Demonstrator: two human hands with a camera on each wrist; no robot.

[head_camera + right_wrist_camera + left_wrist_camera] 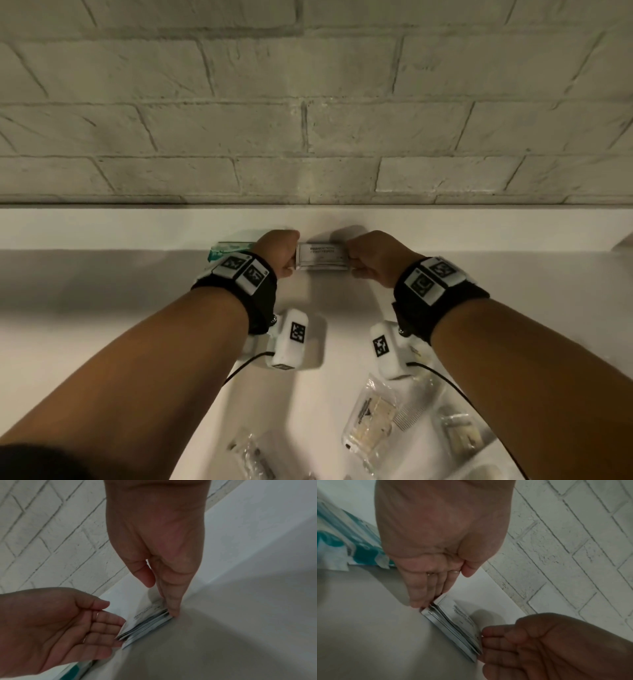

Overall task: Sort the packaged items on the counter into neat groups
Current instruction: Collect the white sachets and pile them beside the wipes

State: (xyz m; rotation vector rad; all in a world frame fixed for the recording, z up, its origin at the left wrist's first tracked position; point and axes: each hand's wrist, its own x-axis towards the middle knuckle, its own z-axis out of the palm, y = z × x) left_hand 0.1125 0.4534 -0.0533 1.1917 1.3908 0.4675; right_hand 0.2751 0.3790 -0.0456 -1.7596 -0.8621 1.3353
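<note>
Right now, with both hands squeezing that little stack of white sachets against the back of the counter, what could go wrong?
1. The stack of thin white shampoo sachets stands on edge, pressed only at its ends by the left hand and right hand; on release it might fan out or topple.
2. The left wrist is close to the teal-and-white packet and could nudge it.
3. The wrist cables trail over the clear plastic packets near the counter's front and might drag them.
</note>
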